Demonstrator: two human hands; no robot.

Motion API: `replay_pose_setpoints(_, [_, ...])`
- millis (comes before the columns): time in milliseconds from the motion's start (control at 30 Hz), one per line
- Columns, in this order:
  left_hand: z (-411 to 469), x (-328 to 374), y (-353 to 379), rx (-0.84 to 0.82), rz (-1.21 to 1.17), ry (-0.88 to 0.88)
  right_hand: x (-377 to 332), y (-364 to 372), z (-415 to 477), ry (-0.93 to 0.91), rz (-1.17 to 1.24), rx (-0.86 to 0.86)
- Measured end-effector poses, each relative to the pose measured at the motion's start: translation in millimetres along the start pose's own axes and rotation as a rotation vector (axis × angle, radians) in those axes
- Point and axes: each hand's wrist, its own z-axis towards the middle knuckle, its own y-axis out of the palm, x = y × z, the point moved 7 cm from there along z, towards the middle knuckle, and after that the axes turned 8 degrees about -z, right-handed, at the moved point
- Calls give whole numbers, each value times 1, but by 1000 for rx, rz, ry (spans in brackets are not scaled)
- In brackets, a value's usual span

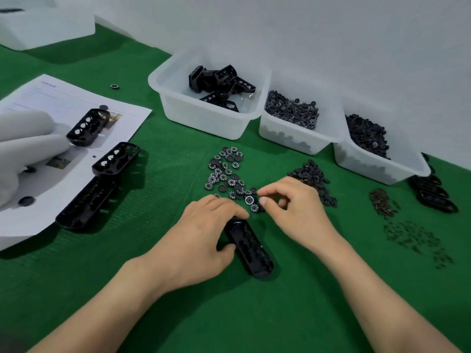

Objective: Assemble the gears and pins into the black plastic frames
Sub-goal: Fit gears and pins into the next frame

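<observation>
A person's left hand (204, 230) is gripping a black frame (251, 248), thumb on its near side and fingers curling over its far end. The frame is lying at the centre of a green counter (229, 314). At the frame's 12 o'clock, the right hand (293, 207) is hovering at the near edge of scattered patterned gears (226, 171), thumb and forefinger curled close together; I cannot tell whether they are pinching anything. Small dark pins (418, 240) are lying at 3 o'clock. Three white bins (204, 118) are sitting from 12 to 2 o'clock. Spare frames (86, 205) are resting on a paper sheet (127, 110) at 9 o'clock.
</observation>
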Motion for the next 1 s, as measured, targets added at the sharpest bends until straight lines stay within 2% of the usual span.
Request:
replay_pose_setpoints(233, [-8, -1, -2, 48, -35, -15, -13, 14, 10, -31, -73, -85])
replay_pose_setpoints(367, [-13, -3, -2, 50, -44, -28, -11, -4, 19, 42, -23, -96])
replay_pose_setpoints(467, [-15, -3, 1, 8, -24, -23, -26, -3, 34, 82, 27, -311])
replay_pose_setpoints(533, [-15, -2, 3, -19, -9, -20, -52, 2, 48, 77, 227, -399])
replay_pose_setpoints(600, [-15, -2, 4, -30, -3, -16, -76, 1, 65, 98, 531, -356])
replay_pose_setpoints(667, [-16, -3, 4, -24, 3, -15, -88, -1, 78, 84, 613, -273])
replay_pose_setpoints(767, [-16, -4, 4, -11, 14, -8, -75, -1, 75, 50, 365, -262])
replay_pose_setpoints(900, [-16, -7, 6, -3, 35, -12, -27, -14, 52, 113, 108, -284])
replay_pose_setpoints(1000, [-15, -8, 8, -1, 43, -7, 1, -22, 35, 123, -158, -365])
